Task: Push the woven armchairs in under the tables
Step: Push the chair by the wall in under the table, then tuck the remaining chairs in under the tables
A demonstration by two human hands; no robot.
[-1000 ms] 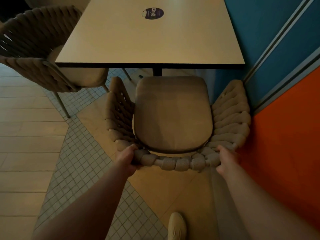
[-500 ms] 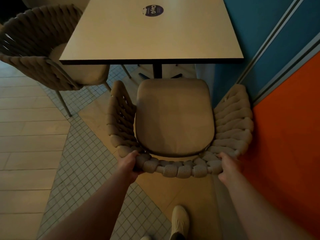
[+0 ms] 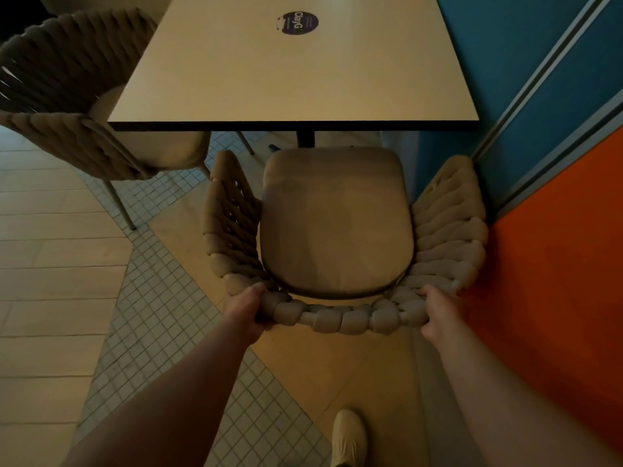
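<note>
We grip woven armchair [image 3: 337,230] backrest, left hand [image 3: 246,306] and right hand [image 3: 438,311] fingers wrapped round rim. Seat front just short of bench [image 3: 293,72] edge; push left. Second armchair [image 3: 67,96] at bench's left side partly under.

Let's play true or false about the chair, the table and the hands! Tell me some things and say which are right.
1. Both hands, the left hand and the right hand, grip the back rim of the woven armchair. True.
2. The armchair's seat is already fully under the table. False: the whole seat cushion shows in front of the table's edge.
3. A round dark sticker sits on the tabletop. True.
4. The wall beside the chair is all green. False: it is blue and orange.
5. A second woven armchair stands at the table's left side. True.
</note>
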